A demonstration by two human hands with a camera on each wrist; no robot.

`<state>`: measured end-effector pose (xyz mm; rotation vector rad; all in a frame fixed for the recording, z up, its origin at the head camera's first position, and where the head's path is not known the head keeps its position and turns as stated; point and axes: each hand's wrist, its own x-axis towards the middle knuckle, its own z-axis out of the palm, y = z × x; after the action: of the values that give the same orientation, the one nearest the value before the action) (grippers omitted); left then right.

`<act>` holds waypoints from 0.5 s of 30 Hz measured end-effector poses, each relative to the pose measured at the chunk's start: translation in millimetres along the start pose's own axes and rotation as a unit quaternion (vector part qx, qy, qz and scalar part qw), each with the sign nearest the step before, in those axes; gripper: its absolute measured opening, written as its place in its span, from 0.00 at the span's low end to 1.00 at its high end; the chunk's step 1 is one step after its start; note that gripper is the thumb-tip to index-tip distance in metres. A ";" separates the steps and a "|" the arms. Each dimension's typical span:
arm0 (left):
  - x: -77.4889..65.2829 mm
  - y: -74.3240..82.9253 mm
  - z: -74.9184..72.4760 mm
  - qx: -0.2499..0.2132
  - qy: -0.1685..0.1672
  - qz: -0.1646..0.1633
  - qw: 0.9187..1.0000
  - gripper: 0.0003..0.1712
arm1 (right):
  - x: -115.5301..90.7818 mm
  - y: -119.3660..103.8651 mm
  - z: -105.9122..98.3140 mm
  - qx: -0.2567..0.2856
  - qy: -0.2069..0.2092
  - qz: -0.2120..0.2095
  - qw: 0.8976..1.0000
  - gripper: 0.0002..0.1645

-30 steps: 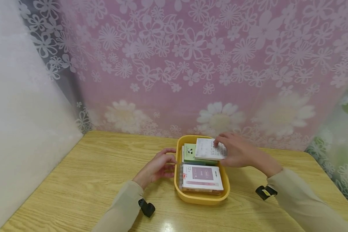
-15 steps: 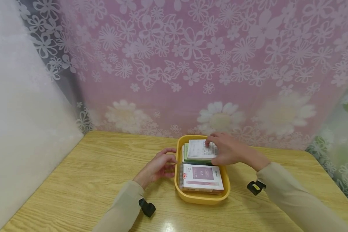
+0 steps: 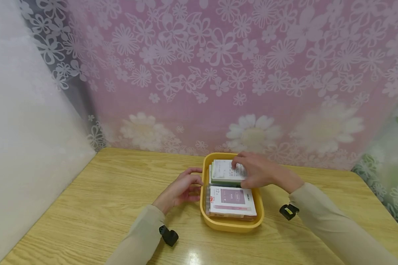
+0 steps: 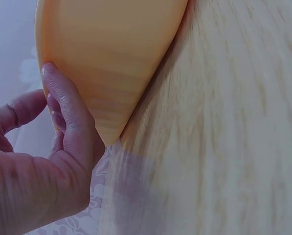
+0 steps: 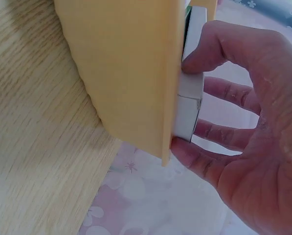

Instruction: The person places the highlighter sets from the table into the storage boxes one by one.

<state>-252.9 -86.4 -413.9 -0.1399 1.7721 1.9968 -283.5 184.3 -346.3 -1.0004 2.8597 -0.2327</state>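
A yellow basket (image 3: pixel 232 227) stands on the table, and my left hand (image 3: pixel 182 189) holds its left side, thumb at the rim and bent fingers against the outer wall. Within its far half a white box (image 3: pixel 223 169) with small dark print lies on top of green-edged items (image 3: pixel 225 183). My right hand (image 3: pixel 261 170) grips this white box from the right, thumb and fingers on its edges in the right wrist view. In the near half lies a white-and-purple box (image 3: pixel 232 201) marked 12, apart from both hands.
The wood-grain table (image 3: pixel 119 206) extends on both sides of the basket. A pink flowered curtain (image 3: pixel 185 92) hangs along its back edge, with a pale sheet (image 3: pixel 36 129) at the left.
My right hand has carried the white box leftward and down, onto the green item in the basket's far half, covering its panda picture. My left hand stays at the basket's side.
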 end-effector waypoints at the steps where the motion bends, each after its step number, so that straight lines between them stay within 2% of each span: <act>1: 0.1 0.0 -0.3 0.001 -0.001 0.001 1.000 0.31 | 0.6 0.0 0.4 0.001 -0.003 0.000 1.000 0.26; 15: -2.8 1.6 -0.2 0.001 -0.008 0.006 1.000 0.32 | 6.6 -1.4 9.2 0.006 -0.027 -0.004 1.000 0.29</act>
<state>-251.1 -87.4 -411.4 -0.1127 1.7692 1.9990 -286.4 178.0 -355.4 -1.0003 2.8038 -0.2208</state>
